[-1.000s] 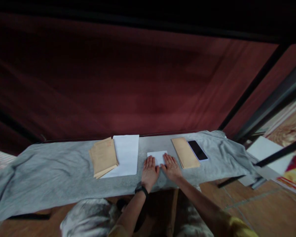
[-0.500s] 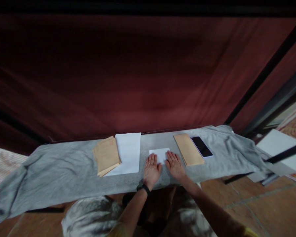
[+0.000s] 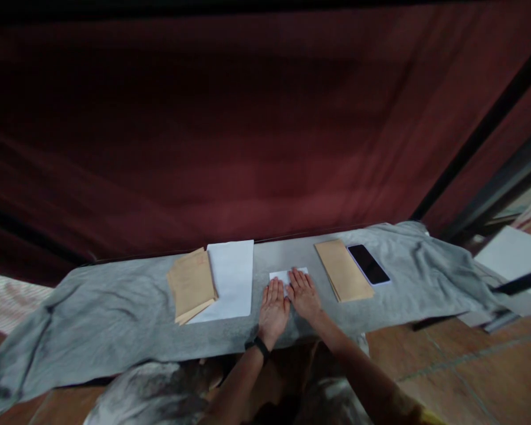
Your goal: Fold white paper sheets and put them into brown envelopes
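Note:
A small piece of folded white paper (image 3: 281, 275) lies on the grey cloth in front of me, mostly covered by my hands. My left hand (image 3: 274, 307) rests flat on its left part, fingers stretched out and pointing away from me; a dark band circles that wrist. Flat on the paper's right part is my right hand (image 3: 304, 296), its fingers extended and its thumb side close to the left hand. Neither hand grips anything. To the left, larger white sheets (image 3: 232, 277) lie partly under a pile of brown envelopes (image 3: 192, 283).
Right of my hands lie more brown envelopes (image 3: 343, 270), with a phone (image 3: 369, 264) beside them, dark screen up. Grey cloth (image 3: 115, 313) covers the long narrow table. A dark red panel (image 3: 265, 147) rises behind it. A white surface (image 3: 515, 254) stands at far right.
My right hand has slid left across the paper, closer to my left hand, and covers more of it. My left hand stays nearly in place. The view has shifted slightly.

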Demonstrator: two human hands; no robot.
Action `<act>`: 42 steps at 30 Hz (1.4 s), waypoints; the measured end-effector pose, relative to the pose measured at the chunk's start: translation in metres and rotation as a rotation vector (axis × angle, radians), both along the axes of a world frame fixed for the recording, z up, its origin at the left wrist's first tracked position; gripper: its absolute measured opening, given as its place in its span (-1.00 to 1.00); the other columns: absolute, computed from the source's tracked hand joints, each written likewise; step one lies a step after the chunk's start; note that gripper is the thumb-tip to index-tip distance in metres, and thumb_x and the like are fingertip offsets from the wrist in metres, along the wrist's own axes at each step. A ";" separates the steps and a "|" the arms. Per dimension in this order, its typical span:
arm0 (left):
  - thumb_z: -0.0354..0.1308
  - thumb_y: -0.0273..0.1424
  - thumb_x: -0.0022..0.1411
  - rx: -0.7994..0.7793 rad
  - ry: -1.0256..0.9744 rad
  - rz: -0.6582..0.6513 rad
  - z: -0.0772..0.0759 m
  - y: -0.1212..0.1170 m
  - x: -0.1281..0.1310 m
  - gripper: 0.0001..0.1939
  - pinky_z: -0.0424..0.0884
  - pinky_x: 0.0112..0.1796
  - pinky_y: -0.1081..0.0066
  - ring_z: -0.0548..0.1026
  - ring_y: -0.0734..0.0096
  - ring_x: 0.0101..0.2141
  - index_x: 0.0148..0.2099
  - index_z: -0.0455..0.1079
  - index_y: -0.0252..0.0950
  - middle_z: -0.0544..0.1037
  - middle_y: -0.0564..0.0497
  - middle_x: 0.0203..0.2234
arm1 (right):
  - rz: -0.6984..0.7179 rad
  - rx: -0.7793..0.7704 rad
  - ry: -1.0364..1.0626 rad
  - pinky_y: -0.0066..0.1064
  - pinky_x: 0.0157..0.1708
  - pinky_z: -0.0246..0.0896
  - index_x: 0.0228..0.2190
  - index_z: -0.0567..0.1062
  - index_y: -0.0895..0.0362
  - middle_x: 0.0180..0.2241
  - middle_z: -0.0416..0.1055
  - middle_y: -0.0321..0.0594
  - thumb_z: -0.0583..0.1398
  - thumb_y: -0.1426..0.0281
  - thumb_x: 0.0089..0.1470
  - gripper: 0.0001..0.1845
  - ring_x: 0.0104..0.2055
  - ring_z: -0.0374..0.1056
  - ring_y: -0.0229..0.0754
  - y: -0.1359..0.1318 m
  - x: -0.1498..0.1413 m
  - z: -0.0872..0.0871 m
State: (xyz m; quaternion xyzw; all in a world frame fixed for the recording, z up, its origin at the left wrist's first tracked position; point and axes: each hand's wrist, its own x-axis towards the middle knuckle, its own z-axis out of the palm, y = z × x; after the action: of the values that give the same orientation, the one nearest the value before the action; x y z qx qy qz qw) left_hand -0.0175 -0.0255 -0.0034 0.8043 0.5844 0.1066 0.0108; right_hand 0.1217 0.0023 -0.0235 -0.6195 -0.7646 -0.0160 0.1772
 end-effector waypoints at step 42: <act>-0.18 -0.17 0.49 0.050 -0.042 -0.277 0.011 -0.002 -0.001 -0.44 -0.14 0.38 0.13 -0.01 0.28 0.40 0.39 0.13 -0.33 0.13 -0.11 0.40 | 0.037 0.146 -0.075 -0.02 0.30 -0.04 0.33 0.18 0.28 0.31 0.20 0.10 -0.08 0.24 0.40 -0.40 0.33 0.16 0.07 -0.075 0.046 -0.009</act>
State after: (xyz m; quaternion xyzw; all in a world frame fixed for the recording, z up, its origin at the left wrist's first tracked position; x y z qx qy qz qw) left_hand -0.0183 -0.0274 0.0071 0.8748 0.4647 0.1356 0.0175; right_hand 0.1681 -0.0728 -0.0324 -0.5895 -0.7789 -0.0916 0.1935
